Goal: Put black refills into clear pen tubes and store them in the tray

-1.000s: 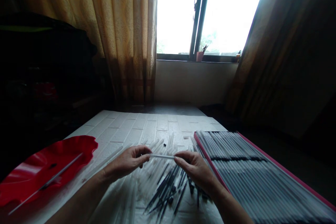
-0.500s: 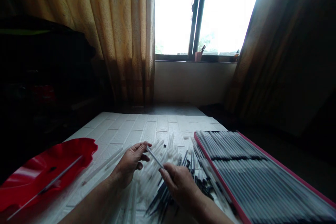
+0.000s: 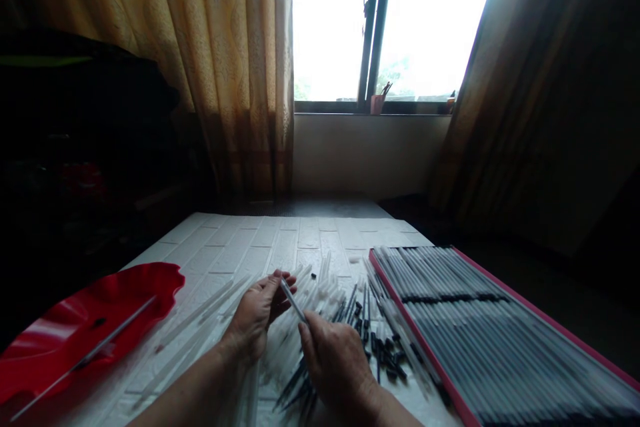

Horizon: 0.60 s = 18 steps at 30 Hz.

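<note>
Pen (image 3: 293, 300), tilted toward eleven o'clock, is pinched by left hand (image 3: 256, 315) and right hand (image 3: 336, 353); light, aligned grips should steady it

Pinched left grip (image 3: 256, 313) near pinched right grip (image 3: 340, 355)

The bare right hand (image 3: 336, 355) hides one end of the slim whitish tube (image 3: 293, 299) and parts of the thin black rods (image 3: 296, 385) below; far to its left, the glossy red scalloped tray (image 3: 137, 285) is cut off.
</note>
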Tool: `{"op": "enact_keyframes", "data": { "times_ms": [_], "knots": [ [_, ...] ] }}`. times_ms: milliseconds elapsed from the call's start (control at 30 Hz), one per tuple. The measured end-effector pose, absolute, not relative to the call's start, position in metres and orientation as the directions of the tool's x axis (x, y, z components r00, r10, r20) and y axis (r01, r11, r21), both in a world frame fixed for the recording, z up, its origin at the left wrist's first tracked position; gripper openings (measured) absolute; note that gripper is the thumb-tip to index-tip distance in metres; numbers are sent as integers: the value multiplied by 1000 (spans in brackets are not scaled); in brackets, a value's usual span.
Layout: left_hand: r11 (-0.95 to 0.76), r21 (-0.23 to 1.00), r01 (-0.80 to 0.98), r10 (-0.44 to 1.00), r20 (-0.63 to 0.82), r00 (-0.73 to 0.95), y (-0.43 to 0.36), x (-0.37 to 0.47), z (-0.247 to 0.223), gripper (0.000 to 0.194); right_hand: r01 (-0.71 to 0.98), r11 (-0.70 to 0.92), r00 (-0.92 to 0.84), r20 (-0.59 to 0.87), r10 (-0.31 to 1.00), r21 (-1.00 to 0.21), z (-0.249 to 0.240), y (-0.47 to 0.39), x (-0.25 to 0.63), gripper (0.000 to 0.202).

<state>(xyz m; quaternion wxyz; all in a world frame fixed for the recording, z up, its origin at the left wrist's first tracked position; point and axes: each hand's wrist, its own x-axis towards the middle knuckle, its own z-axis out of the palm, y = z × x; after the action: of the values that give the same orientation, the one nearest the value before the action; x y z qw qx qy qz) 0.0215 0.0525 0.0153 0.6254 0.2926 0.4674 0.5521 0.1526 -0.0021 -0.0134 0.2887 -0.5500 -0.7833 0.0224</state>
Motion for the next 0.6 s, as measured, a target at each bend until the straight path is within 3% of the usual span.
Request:
{"op": "enact_keyframes", "data": {
  "times_ms": [367,600],
  "knots": [
    [218,882,-418,960,-270,-70,48,27,21,20,833,411,-223,456,862,-370,-18,-2,150,25],
    [195,895,-402,974,-225,-28,50,24,19,12,837,405,-229,436,870,-368,-15,2,154,23]
  ]
}}
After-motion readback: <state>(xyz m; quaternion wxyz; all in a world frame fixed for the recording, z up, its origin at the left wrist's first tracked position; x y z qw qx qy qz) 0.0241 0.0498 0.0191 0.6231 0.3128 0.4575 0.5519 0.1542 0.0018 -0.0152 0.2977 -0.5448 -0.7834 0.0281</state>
